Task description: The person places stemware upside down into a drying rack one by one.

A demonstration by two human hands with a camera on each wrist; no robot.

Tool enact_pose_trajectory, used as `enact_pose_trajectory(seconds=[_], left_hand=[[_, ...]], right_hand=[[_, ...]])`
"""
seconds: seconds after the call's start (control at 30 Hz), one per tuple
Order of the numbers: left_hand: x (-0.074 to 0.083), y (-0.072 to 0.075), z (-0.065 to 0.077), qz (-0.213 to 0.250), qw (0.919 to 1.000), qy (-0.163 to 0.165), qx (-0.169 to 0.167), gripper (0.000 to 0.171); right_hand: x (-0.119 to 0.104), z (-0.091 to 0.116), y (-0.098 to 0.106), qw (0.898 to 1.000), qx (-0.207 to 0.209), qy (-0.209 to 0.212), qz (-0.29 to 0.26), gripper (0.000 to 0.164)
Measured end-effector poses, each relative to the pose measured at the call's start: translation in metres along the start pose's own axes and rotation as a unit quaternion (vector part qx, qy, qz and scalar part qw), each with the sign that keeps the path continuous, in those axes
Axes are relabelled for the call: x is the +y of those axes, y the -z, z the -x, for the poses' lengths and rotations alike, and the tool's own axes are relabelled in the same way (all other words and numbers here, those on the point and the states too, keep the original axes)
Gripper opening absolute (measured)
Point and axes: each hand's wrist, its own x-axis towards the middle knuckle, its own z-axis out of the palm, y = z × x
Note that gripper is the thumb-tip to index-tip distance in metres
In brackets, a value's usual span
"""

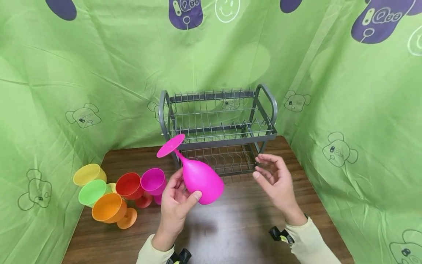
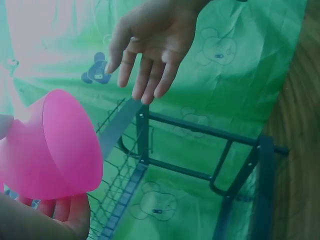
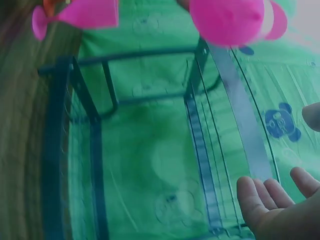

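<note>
My left hand [image 1: 176, 203] grips a bright pink plastic goblet [image 1: 202, 179] by its bowl, thumb across the near side. The goblet is tilted, its round foot up to the left and its bowl down to the right. In the left wrist view the pink bowl [image 2: 55, 147] lies against the fingers. My right hand [image 1: 277, 183] hovers to the right of the goblet, apart from it, with loosely bent fingers and nothing in them. The right wrist view shows those fingers [image 3: 267, 200] beside the rack's upper rail.
Behind the hands stands a grey two-tier dish rack [image 1: 227, 138] with wire slots. At the left of the wooden table [image 1: 224, 231] stand a yellow goblet [image 1: 89, 175], green goblet [image 1: 93, 193], orange goblet [image 1: 109, 209], red goblet [image 1: 130, 186] and magenta goblet [image 1: 154, 182]. Green cloth [image 1: 125, 73] surrounds the table.
</note>
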Motion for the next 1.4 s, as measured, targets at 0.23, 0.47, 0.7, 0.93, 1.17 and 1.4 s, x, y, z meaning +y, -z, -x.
enact_pose_trajectory(seconds=[0.23,0.47,0.7,0.93,1.17,1.4], left_hand=[[0.018,-0.003,-0.016,-0.041,0.999,-0.005,-0.014,0.074],[0.034,-0.01,-0.037,-0.076,0.996,-0.019,-0.045,0.075],[0.043,-0.021,-0.063,-0.096,0.9933,-0.027,-0.058,0.073],[0.043,-0.034,-0.092,-0.116,0.9893,-0.04,-0.079,0.073],[0.052,-0.048,-0.113,-0.141,0.9835,-0.056,-0.1,0.071],[0.057,-0.062,-0.132,-0.151,0.9799,-0.058,-0.117,0.071]], right_hand=[[-0.003,-0.024,0.025,0.998,0.051,0.021,0.016,0.058],[-0.004,-0.049,0.043,0.993,0.104,0.012,0.06,0.059],[0.006,-0.076,0.055,0.994,0.084,-0.003,0.076,0.067],[0.019,-0.096,0.062,0.996,0.051,-0.016,0.078,0.078],[0.028,-0.108,0.067,0.996,0.033,-0.025,0.084,0.086],[0.036,-0.115,0.068,0.999,0.001,-0.006,0.047,0.09]])
